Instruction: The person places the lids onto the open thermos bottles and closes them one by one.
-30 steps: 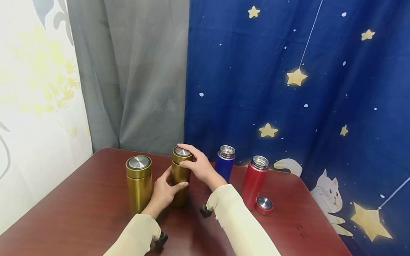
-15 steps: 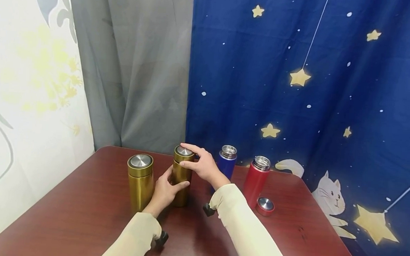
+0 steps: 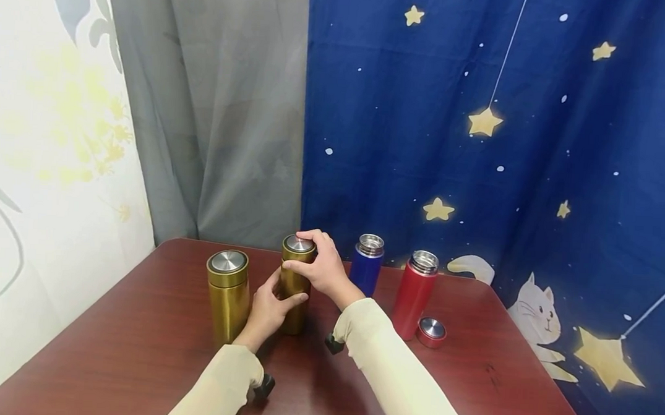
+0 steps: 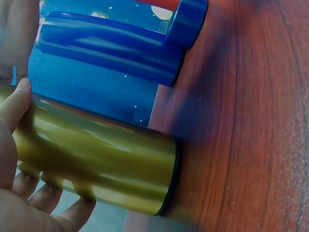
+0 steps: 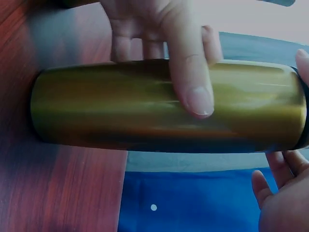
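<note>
Upright on the table stands a gold thermos (image 3: pixel 294 298) with a silver-topped lid (image 3: pixel 299 244). Low on its body, my left hand (image 3: pixel 267 310) grips it, the thumb across the front and the other fingers round the far side, as the right wrist view shows. Up at the lid, my right hand (image 3: pixel 325 266) holds it between thumb and fingers. To the left is a second gold thermos (image 3: pixel 228 299), lid on. On the right, a blue thermos (image 3: pixel 366 268) and a red thermos (image 3: pixel 413 298) stand with bare steel mouths.
A red lid (image 3: pixel 431 332) lies beside the red thermos on the reddish-brown table (image 3: pixel 137 347). In the left wrist view a blue lid (image 4: pixel 188 21) sits by the blue thermos. Behind the table hang a grey curtain (image 3: pixel 247 117) and a starry blue curtain (image 3: pixel 391 129).
My right hand has turned on the lid, its thumb sliding left across the front and its fingers drawing back to the right. The left hand keeps its grip on the gold thermos.
</note>
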Demonstrator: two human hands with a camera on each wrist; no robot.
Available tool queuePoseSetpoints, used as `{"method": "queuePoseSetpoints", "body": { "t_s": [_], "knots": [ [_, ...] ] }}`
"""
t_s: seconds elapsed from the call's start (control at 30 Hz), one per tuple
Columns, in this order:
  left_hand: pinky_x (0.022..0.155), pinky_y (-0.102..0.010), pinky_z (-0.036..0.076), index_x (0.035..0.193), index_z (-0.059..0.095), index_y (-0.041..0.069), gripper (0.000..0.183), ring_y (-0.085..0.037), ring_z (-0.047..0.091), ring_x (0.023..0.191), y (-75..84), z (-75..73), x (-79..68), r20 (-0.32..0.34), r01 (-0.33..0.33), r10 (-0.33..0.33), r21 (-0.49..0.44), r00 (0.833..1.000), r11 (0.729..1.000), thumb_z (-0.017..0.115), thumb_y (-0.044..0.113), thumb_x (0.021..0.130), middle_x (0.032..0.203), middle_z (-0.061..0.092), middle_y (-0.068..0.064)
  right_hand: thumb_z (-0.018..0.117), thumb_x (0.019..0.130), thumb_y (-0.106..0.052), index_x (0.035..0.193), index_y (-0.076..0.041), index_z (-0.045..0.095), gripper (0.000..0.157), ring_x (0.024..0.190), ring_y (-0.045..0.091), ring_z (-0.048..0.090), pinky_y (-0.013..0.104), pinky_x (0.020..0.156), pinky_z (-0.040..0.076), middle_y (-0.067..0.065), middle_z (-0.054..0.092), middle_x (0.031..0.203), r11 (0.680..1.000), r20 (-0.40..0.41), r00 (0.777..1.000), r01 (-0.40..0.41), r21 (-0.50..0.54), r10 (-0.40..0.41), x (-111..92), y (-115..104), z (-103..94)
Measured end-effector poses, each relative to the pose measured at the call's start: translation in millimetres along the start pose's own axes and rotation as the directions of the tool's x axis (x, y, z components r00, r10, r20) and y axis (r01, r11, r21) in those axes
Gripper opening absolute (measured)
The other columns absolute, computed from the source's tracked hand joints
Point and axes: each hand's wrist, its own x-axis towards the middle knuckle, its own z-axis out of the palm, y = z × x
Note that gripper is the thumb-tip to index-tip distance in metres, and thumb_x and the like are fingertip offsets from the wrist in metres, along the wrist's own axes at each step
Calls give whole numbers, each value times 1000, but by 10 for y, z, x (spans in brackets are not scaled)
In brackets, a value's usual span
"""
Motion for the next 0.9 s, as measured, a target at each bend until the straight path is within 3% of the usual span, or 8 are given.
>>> {"method": "queuePoseSetpoints", "body": {
  "t_s": [0.17, 0.27, 0.37, 0.43, 0.67, 0.9],
  "knots": [
    [81, -35, 43, 126, 41, 25, 72, -14, 53, 97, -13, -5, 1, -9, -3, 3, 21, 1000, 1000, 74, 37, 63, 111, 54, 3, 70, 69, -39, 118, -20, 43, 59, 99, 12, 46, 28, 80, 41, -2, 47, 111, 981, 83, 996, 3, 192, -20, -7, -3, -32],
    [81, -36, 43, 127, 40, 23, 75, -15, 53, 98, -19, -2, 0, -16, -1, 1, 34, 1000, 999, 74, 38, 62, 113, 54, 3, 66, 75, -19, 122, -13, 40, 53, 96, 18, 51, 30, 78, 44, 6, 48, 114, 932, 157, 986, 4, 362, -65, -26, -27, -104],
    [82, -36, 42, 128, 40, 23, 76, -14, 52, 99, -22, -9, -6, -19, 8, -7, 43, 1000, 999, 75, 38, 62, 114, 53, 3, 61, 76, -4, 122, -5, 40, 50, 94, 24, 53, 33, 76, 45, 14, 49, 114, 895, 191, 976, 11, 446, -107, -51, -89, -181],
    [82, -36, 42, 128, 39, 24, 76, -14, 52, 100, -21, -11, -11, -14, 8, -7, 46, 1000, 999, 74, 38, 62, 114, 53, 3, 59, 76, -1, 122, -2, 41, 50, 97, 26, 52, 35, 78, 44, 16, 49, 114, 892, 196, 973, 19, 452, -119, -66, -130, -227],
    [82, -36, 43, 127, 40, 24, 74, -14, 52, 99, -16, -9, -26, -3, 7, -7, 43, 1000, 999, 75, 36, 63, 113, 54, 2, 63, 76, -8, 121, -7, 46, 48, 100, 22, 48, 41, 82, 41, 11, 52, 113, 934, 172, 982, 16, 358, -82, -111, -183, -288],
    [83, -35, 42, 126, 40, 27, 73, -13, 52, 99, -34, -10, -6, -5, 11, -11, 44, 1000, 999, 73, 39, 63, 114, 52, 5, 67, 73, -12, 117, -9, 49, 48, 99, 20, 49, 40, 82, 41, 7, 53, 113, 941, 122, 989, 32, 337, -78, -98, -191, -260]
  ]
}}
